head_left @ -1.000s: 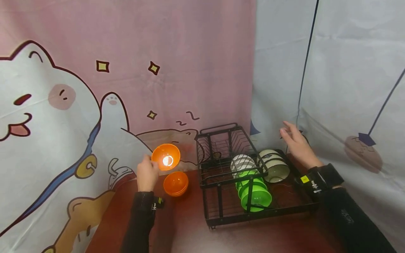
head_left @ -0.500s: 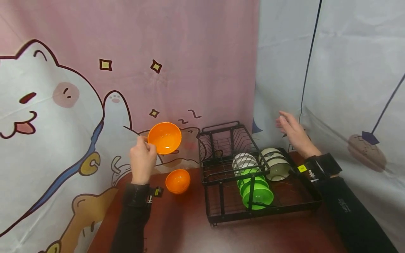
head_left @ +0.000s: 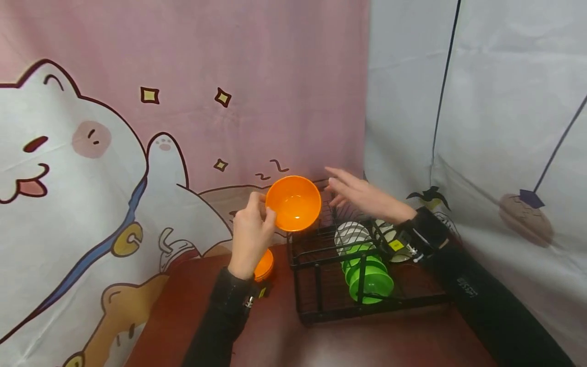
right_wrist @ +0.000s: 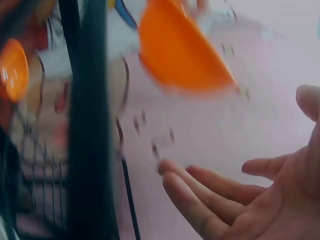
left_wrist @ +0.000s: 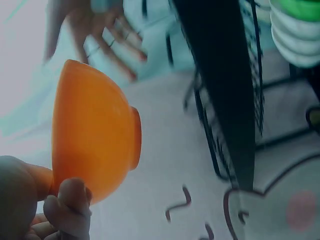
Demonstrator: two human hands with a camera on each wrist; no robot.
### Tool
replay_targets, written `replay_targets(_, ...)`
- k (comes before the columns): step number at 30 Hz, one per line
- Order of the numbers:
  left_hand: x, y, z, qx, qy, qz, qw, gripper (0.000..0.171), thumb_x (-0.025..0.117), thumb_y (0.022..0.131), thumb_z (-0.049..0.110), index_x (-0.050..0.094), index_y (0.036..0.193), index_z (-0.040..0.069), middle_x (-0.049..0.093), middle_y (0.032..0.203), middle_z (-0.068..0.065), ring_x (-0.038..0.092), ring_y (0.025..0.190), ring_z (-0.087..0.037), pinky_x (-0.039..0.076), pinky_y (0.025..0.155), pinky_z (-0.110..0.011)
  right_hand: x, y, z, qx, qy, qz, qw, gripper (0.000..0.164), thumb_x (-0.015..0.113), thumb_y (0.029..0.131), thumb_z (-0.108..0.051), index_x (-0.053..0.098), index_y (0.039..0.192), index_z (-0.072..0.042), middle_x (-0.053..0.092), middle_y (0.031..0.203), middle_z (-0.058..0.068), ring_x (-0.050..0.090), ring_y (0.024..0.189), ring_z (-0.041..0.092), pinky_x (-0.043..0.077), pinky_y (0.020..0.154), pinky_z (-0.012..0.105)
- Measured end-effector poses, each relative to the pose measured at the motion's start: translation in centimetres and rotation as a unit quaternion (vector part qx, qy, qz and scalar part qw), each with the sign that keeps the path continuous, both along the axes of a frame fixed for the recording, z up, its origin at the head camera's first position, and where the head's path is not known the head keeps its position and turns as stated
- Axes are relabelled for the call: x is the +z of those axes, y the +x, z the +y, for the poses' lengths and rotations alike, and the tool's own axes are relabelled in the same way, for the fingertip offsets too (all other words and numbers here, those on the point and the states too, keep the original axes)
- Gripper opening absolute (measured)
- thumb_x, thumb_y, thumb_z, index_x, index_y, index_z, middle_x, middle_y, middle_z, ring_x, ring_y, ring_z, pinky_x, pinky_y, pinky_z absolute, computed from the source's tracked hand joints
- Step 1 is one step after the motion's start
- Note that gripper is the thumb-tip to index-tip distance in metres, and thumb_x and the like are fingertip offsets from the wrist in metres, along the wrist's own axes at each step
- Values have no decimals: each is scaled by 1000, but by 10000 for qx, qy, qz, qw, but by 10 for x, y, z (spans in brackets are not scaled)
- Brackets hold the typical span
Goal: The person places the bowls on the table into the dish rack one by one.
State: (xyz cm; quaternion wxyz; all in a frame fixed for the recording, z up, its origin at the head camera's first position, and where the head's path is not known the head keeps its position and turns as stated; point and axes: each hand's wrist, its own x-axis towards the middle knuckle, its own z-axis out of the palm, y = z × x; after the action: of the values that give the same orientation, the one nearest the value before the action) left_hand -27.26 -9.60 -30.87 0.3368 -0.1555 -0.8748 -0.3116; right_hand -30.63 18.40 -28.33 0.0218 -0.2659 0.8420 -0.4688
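An orange bowl [head_left: 294, 204] is up in the air, its inside facing me in the head view. My left hand [head_left: 253, 229] pinches its left rim between thumb and fingers; the left wrist view shows the bowl [left_wrist: 92, 132] side-on with its foot ring to the right. Just right of the bowl, my right hand [head_left: 362, 196] reaches over the rack with fingers extended, holding nothing. In the right wrist view its fingers [right_wrist: 220, 197] are spread below the bowl [right_wrist: 180, 50]. More orange bowls [head_left: 263, 266], stacked on the table, are partly hidden by the left wrist.
A black two-tier dish rack [head_left: 321, 318] stands on the red-brown table [head_left: 357, 339]. Inside are green bowls [head_left: 372, 285], white bowls [head_left: 350, 235] and cream bowls [head_left: 401, 257], these last partly behind the right wrist. Printed curtains [head_left: 293, 92] close off the back and right.
My left hand has lifted the orange bowl and carried it right, away from the stack. My right hand has swung left from the rack's right side toward the bowl.
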Motion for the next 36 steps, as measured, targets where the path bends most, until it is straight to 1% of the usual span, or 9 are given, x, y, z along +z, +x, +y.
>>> replay_targets(2, -1, 5, 8, -247, 12, 9, 9997, 24, 59, 97, 6, 61, 120, 0, 66, 69, -7, 46, 49, -10, 41, 48, -21, 0, 7, -16, 109, -20, -102, 9999, 62, 40, 111, -45, 23, 165, -18, 56, 148, 19, 72, 107, 28, 59, 96, 48)
replay_targets(5, -2, 11, 16, -447, 67, 121, 9989, 22, 59, 96, 6, 61, 117, 1, 64, 65, -5, 44, 46, -8, 38, 45, -21, -1, 13, -33, 175, -609, -486, 9968, 51, 50, 109, -27, 35, 158, -18, 58, 141, 17, 72, 97, 27, 64, 78, 46)
replay_targets(8, -3, 13, 20, -481, 90, 290, 9984, 19, 60, 94, 5, 61, 113, 3, 61, 61, -3, 41, 46, -7, 35, 45, -21, -6, 16, -42, 42, -1161, -580, 9915, 51, 48, 101, -2, 41, 150, -12, 55, 139, 20, 68, 100, 29, 64, 75, 43)
replay_targets(10, -3, 14, 21, -495, 100, 349, 9981, 18, 60, 93, 4, 61, 111, 4, 59, 60, -2, 40, 46, -6, 33, 45, -21, -10, 16, -43, -56, -1345, -536, 9894, 57, 45, 94, 7, 43, 148, -10, 55, 138, 19, 64, 104, 30, 62, 79, 40)
replay_targets(17, -9, 12, 19, -754, -68, 356, 9965, 14, 61, 97, 8, 60, 110, 7, 58, 61, 1, 43, 47, -4, 36, 46, -20, -18, 13, -41, -114, -1362, -152, 9905, 58, 44, 87, 11, 48, 143, -6, 59, 134, 19, 60, 109, 31, 55, 89, 37)
replay_targets(21, -14, 6, 11, -1221, -242, 115, 9922, 20, 62, 103, 18, 62, 120, 8, 69, 74, 0, 55, 53, -4, 47, 53, -20, -18, 9, -32, -433, -1140, 12, 9925, 57, 44, 90, 10, 50, 142, -8, 58, 138, 18, 61, 112, 33, 58, 86, 36)
replay_targets(24, -22, 1, -2, -1237, -369, -154, 9915, 26, 62, 105, 28, 64, 126, 13, 75, 86, 0, 64, 64, -5, 55, 63, -23, -16, 5, -17, -579, -1222, 4, 9908, 56, 42, 91, 12, 49, 143, -8, 56, 141, 20, 61, 114, 37, 60, 82, 37)
replay_targets(29, -53, -3, -44, -725, -457, -477, 9952, 29, 66, 103, 30, 65, 130, 20, 77, 97, 0, 72, 81, -13, 62, 76, -37, -17, 1, 20, -744, -1504, -75, 9858, 57, 40, 96, 11, 42, 150, -6, 51, 145, 24, 60, 114, 38, 62, 79, 33)
replay_targets(36, -127, -1, -127, 110, -611, -1266, 9900, 40, 74, 97, 22, 63, 135, 16, 70, 122, -9, 68, 113, -29, 55, 97, -56, -27, 4, 78, -1298, -1302, 52, 9830, 55, 44, 103, 2, 34, 157, -7, 46, 145, 23, 58, 113, 26, 63, 77, 32)
